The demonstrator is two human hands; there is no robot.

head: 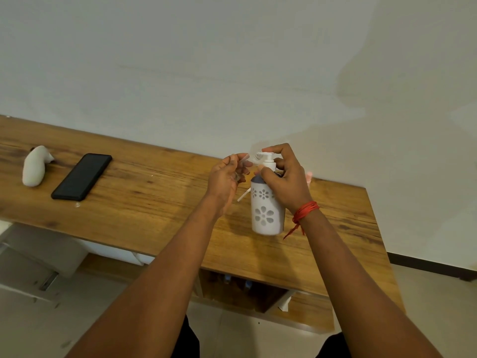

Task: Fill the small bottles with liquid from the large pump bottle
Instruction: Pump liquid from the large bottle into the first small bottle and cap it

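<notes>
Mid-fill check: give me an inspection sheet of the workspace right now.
Surface: wooden table against the wall.
Job's things: large pump bottle upright on it; small clear bottle held at the nozzle.
Clutter: black phone and white object at far left; white stick beside the pump bottle.
Grippers: left hand holds the small clear bottle; right hand grips the pump head.
Cables: nothing seen.
Surroundings: wall plain; open shelf under the table.
</notes>
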